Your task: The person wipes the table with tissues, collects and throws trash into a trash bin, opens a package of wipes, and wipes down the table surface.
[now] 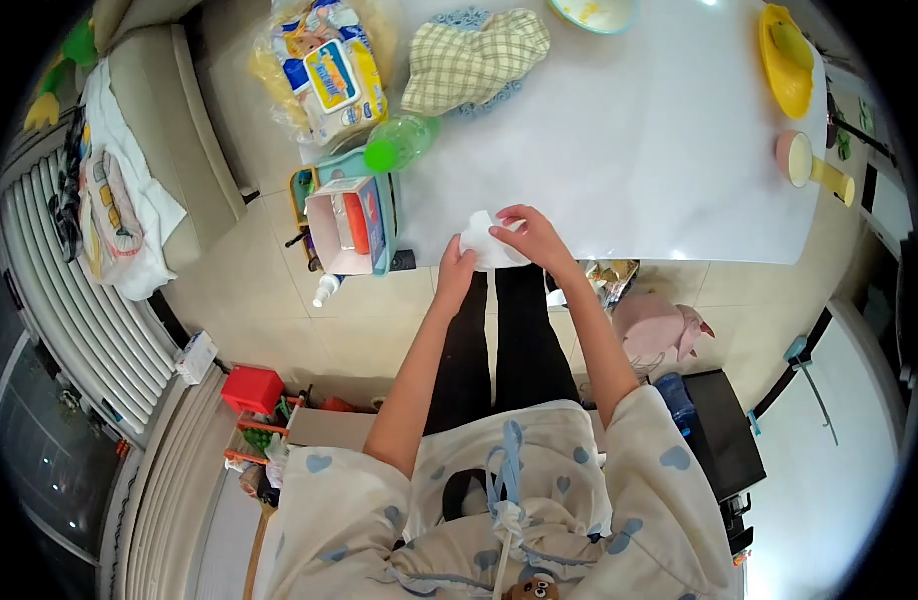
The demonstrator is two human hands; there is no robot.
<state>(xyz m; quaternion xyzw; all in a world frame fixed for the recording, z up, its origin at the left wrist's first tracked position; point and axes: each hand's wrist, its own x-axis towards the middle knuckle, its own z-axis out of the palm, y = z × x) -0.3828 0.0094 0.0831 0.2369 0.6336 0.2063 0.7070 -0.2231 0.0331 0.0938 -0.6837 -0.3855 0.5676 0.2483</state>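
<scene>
Close to the front edge of the white table (639, 160), both hands grip a crumpled white tissue (479, 240). My left hand (456, 268) pinches its left side, with the thumb on top. My right hand (529, 238) has its fingers bent over the right side. Whether the white sheet is paper or a wet wipe I cannot tell. Left of the hands stands an open box (341, 228) with a red and silver item inside. Behind that box lies a clear green bottle with a bright green cap (382, 155).
A pack of wipes (331, 78) and a checked cloth (479, 60) sit at the back left. A bowl (597, 14) is at the far edge. On the right are a yellow dish (787, 60) and a cup (797, 160). A pink animal-shaped object (659, 328) stands below the table.
</scene>
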